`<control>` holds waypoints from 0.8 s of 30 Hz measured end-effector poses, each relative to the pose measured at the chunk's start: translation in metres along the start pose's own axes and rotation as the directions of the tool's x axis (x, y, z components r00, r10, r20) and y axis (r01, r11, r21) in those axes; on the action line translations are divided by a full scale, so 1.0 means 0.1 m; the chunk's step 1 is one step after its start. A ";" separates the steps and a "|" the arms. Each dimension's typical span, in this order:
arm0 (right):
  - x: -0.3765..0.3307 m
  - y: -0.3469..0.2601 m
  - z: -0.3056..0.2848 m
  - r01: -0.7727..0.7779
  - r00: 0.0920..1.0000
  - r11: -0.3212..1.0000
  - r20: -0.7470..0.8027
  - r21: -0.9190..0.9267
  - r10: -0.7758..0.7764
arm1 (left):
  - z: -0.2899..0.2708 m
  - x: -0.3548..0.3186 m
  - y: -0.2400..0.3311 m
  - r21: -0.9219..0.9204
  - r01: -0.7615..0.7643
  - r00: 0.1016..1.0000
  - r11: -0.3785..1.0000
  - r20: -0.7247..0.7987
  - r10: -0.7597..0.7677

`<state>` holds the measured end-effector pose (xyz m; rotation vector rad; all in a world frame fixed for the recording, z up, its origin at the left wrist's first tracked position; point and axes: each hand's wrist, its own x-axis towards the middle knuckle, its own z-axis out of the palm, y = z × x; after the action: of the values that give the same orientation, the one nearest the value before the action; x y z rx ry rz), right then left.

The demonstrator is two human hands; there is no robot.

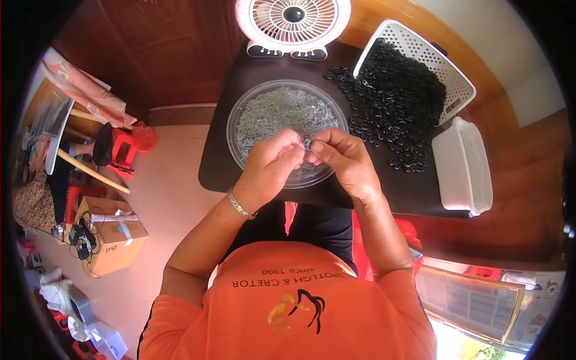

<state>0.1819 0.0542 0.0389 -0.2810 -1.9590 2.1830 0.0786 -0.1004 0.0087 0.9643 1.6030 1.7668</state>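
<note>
My left hand [276, 161] and my right hand [348, 161] meet above the near side of a round clear tub [233, 157]. The tub holds a heap of small silvery pieces [282, 111] that look like screws. A small dark piece [307, 144] shows between my fingertips, pinched by my right thumb and forefinger. My left thumb and forefinger are pinched together against its left side; whatever they hold is too small to make out. To the tub's right spreads a pile of small black ring-like plastic parts [396, 96].
A white perforated basket [459, 75] lies tipped behind the black parts. A white plastic bin [462, 171] stands at the dark table's [219, 162] right edge. A pink fan [294, 30] stands at the back. On the floor at left are a cardboard box [123, 237] and a red stool [123, 153].
</note>
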 end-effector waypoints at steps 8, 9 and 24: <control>0.04 -0.02 0.13 -0.177 0.980 0.981 0.102 0.082 0.168 | -0.12 -0.12 0.14 0.153 -0.182 0.983 0.971 0.015 0.182; 0.04 -0.01 0.14 -0.232 0.968 0.958 0.142 0.169 0.209 | -0.14 -0.13 0.13 0.153 -0.182 0.983 0.971 0.014 0.182; -0.06 0.05 0.31 -0.335 0.938 0.863 0.215 0.379 0.270 | -0.17 -0.16 0.12 0.075 -0.309 0.951 0.948 0.012 0.309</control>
<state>0.1793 0.0219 0.0373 -0.3841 -1.5438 2.8329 0.0745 -0.1246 0.0177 1.3125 1.5965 1.9186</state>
